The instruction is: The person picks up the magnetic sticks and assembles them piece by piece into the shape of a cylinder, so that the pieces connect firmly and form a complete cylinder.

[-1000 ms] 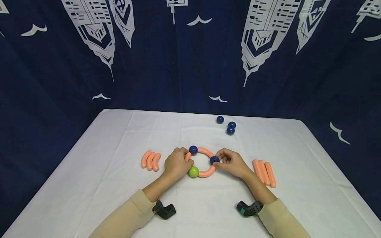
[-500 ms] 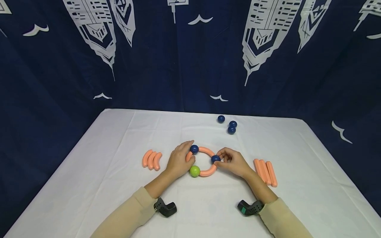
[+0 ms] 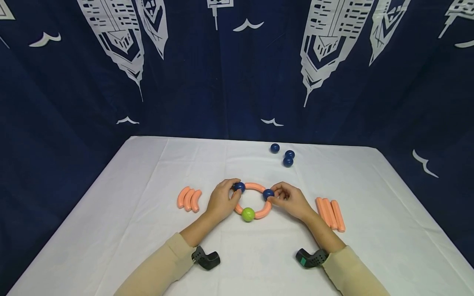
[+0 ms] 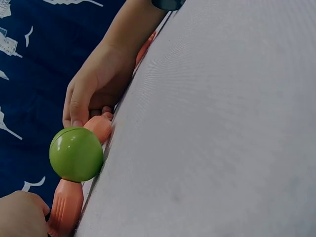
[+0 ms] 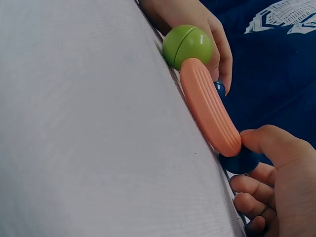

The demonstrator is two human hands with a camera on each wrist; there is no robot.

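A ring of curved orange rods and balls lies on the white tablecloth in the head view. Its green ball sits at the near side, between a lower right curved rod and a left curved rod. My left hand grips the upper left blue ball between thumb and fingers and covers part of the left rod. My right hand pinches the right blue ball. An upper curved rod spans the two blue balls. The right wrist view shows the grooved lower right rod meeting the green ball.
Several loose curved rods lie at the left, beside my left hand. Straight orange rods lie at the right, close to my right forearm. Three spare blue balls rest near the table's far edge. A dark blue printed curtain hangs behind.
My left hand has shifted from the left curved rod to the upper left blue ball. The ring has turned slightly counterclockwise: the green ball moved right, the right blue ball away from me.
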